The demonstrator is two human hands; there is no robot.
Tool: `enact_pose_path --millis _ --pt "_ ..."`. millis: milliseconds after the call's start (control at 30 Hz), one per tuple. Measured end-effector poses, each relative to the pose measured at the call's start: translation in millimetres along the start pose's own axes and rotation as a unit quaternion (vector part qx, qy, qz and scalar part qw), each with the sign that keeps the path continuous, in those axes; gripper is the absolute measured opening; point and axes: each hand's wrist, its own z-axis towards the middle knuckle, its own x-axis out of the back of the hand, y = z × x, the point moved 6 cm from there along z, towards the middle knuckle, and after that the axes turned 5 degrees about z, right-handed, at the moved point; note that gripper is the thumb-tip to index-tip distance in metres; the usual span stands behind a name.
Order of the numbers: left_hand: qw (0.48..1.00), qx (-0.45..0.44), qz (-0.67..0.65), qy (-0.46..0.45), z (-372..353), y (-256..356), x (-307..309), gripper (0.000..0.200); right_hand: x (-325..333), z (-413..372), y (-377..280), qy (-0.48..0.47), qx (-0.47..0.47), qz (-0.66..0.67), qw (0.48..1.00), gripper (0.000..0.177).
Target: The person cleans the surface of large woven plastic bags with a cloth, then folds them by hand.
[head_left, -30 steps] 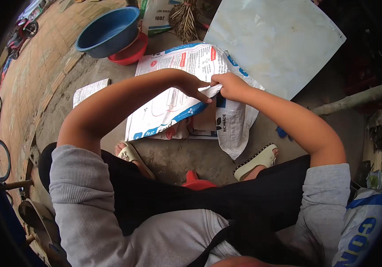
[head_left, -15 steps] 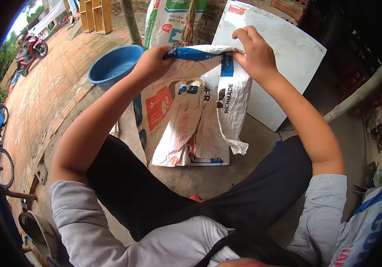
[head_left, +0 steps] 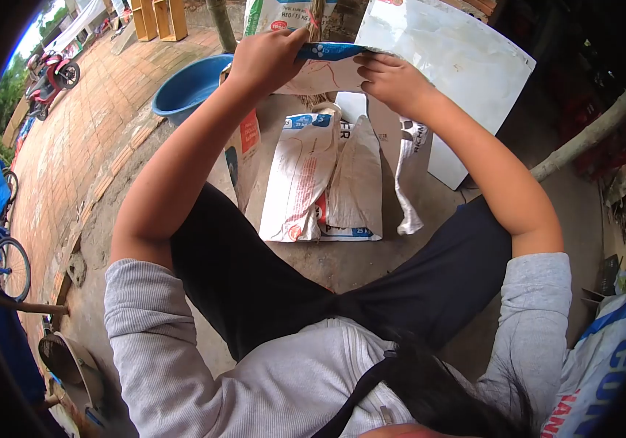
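Both hands hold up the folded edge of a printed woven sack point(head_left: 333, 51), stretched between them at the top of the view. My left hand point(head_left: 269, 62) is closed round its left end. At the right end my right hand point(head_left: 394, 82) grips the edge with its fingers bent over it. A white strip with black lettering point(head_left: 409, 208) hangs down below my right hand. On the ground between my legs lie flattened sacks point(head_left: 298, 171) with red and blue print.
A blue basin point(head_left: 189, 86) stands left of my left hand. Behind my right hand is a white panel point(head_left: 466, 80). A wooden pole point(head_left: 590, 135) slants at the right, and a large white-and-blue sack point(head_left: 605, 358) sits at the lower right. Farther left is a motorbike point(head_left: 51, 82).
Both hands have moved up in the view with the sack edge. My right hand's fingers, raised before, now bend over the edge. The hanging strip has shifted right and looks narrower.
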Motion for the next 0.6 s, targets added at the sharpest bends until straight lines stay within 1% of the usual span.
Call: enact_pose_path --millis 33,133,167,200,233,267,300,333,367,400,433,467,500,533,567,600 --pt "0.999 -0.011 0.02 0.027 0 -3 2 0.019 10 -4 5 0.023 0.0 0.058 0.998 0.008" --pt "0.999 0.02 0.022 0.016 1 -22 -2 0.019 39 -9 12 0.038 -0.004 0.074 0.997 0.011" --pt "0.998 0.036 0.051 0.014 2 -27 -4 0.026 52 -9 18 0.057 -0.026 0.08 0.995 0.017" --pt "0.998 0.049 0.045 0.019 2 -33 -4 0.029 66 -8 25 0.075 -0.05 0.086 0.992 0.024" --pt "0.994 0.096 0.035 -0.032 2 -40 -8 0.03 75 -9 31 0.089 -0.065 0.003 0.994 0.04" --pt "0.986 0.142 0.027 -0.082 2 -46 -11 0.031 68 -15 50 0.048 -0.101 0.109 0.988 0.049" --pt "0.986 0.141 0.027 -0.082 0 -49 -17 0.031 78 -18 62 0.065 -0.149 0.193 0.968 0.045" --pt "0.985 0.149 -0.004 -0.086 -5 -53 -24 0.028 84 -20 71 0.081 -0.194 0.275 0.938 0.041" --pt "0.983 0.158 -0.035 -0.089 -8 -55 -32 0.026 82 -23 74 0.08 -0.192 0.274 0.939 0.041" --pt "0.982 0.161 -0.037 -0.087 -9 -55 -38 0.026 62 -32 87 -0.016 -0.297 0.286 0.911 0.044" --pt "0.978 0.176 -0.067 -0.084 -11 -55 -44 0.028 42 -47 97 -0.112 -0.396 0.291 0.864 0.047" --pt "0.973 0.192 -0.098 -0.082 -13 -56 -50 0.029 35 -54 99 -0.115 -0.393 0.29 0.865 0.047" --pt "0.957 0.236 -0.136 -0.099 -13 -58 -51 0.029 22 -63 96 -0.15 -0.392 0.332 0.845 0.042" --pt "0.956 0.238 -0.137 -0.1 -13 -64 -62 0.029 8 -73 94 -0.184 -0.391 0.374 0.821 0.038" --pt "0.95 0.239 -0.18 -0.088 -11 -74 -71 0.028 -3 -80 96 -0.185 -0.39 0.374 0.821 0.038" --pt "0.942 0.239 -0.222 -0.076 -9 -81 -77 0.027 -14 -82 97 -0.184 -0.34 0.373 0.844 0.034"
